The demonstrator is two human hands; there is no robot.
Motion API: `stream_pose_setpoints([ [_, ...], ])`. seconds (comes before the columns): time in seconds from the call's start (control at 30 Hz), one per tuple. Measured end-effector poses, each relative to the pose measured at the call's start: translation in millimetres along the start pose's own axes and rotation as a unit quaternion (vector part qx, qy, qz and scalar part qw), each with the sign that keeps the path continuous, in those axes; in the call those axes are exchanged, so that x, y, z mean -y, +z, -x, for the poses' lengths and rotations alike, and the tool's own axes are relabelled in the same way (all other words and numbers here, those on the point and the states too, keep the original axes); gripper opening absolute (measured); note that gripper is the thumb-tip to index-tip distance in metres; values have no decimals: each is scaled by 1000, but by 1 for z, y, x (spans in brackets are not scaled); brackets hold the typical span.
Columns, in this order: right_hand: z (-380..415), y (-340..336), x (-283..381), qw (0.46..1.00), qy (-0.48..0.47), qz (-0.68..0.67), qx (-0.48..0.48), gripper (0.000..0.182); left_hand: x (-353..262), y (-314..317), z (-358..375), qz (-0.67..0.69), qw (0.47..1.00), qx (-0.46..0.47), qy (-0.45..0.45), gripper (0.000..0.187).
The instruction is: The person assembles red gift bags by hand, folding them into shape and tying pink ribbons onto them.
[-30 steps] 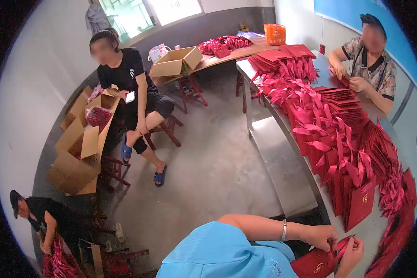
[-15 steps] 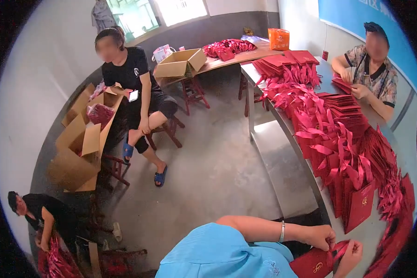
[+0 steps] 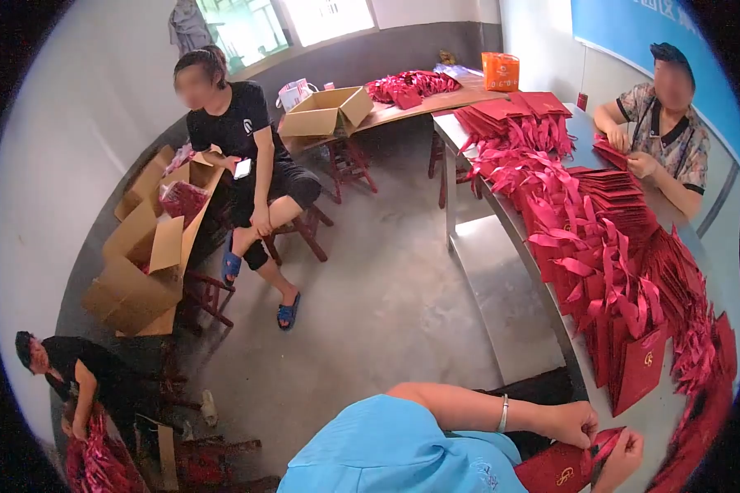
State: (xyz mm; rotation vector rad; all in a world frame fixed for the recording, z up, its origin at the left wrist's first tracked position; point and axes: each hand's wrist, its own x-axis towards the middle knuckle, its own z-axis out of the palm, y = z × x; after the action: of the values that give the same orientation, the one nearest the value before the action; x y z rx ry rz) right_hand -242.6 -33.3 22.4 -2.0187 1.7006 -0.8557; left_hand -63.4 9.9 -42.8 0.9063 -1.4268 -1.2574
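At the bottom right, a dark red gift bag (image 3: 555, 470) with a gold emblem lies in front of my blue-shirted body. My left hand (image 3: 573, 424), with a bracelet at its wrist, is closed in a pinch at the bag's top edge, where a ribbon handle is attached. Just right of it, my right hand (image 3: 622, 457) pinches the pink-red ribbon handle (image 3: 607, 444). The fingertips of both hands are small in view, and the exact grip is partly hidden. Beside my hands, many similar red bags (image 3: 641, 366) with ribbons stand packed along the metal table (image 3: 604, 403).
Across the table a person (image 3: 666, 131) handles a red bag. Another person (image 3: 242, 148) sits on a stool holding a phone, near open cardboard boxes (image 3: 136, 279). A third person (image 3: 74, 378) bends over red ribboned bags at lower left. An orange bag (image 3: 500, 72) stands on the back table.
The whole view has shifted slightly. My hands stay at the bag and its ribbon with hardly any movement.
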Motion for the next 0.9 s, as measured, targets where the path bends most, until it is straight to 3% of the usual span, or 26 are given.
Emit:
stream_pose_setpoints([
  [0.9, -1, 0, -2, 1000, 18, -13, -9, 35, -17, -13, 12, 8, 999, -44, -4, 13],
])
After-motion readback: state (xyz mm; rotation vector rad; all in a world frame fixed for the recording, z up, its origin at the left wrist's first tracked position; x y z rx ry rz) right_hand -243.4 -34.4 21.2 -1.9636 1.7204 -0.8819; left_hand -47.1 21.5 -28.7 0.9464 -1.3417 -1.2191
